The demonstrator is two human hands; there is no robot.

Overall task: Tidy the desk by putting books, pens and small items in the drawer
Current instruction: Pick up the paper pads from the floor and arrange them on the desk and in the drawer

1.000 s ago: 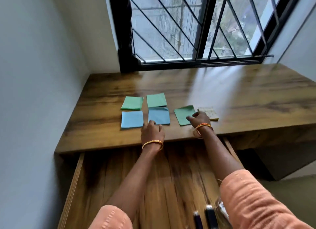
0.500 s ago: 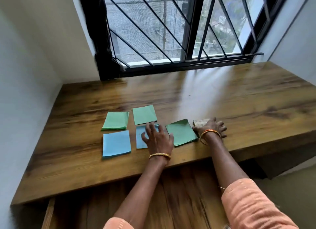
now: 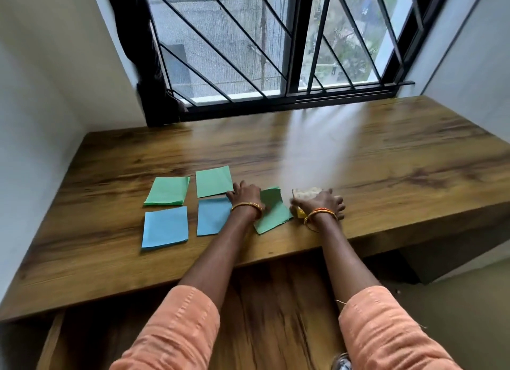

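Bare desk [image 3: 386, 154] lies open behind and right of the paper squares [image 3: 165, 227]; the barred window [image 3: 262, 43] closes off the back.

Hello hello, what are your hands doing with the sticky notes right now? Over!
Left hand on the tilted green pad. Right hand gripping the yellow pad. Four pads left on desk. Drawer open, nothing blocking.

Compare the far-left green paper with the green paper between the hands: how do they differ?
The far-left green paper lies flat and untouched; the green paper between the hands lifts at its far edge, with the left hand over one corner. The first sits squarer, the second more skewed. Both are green squares.
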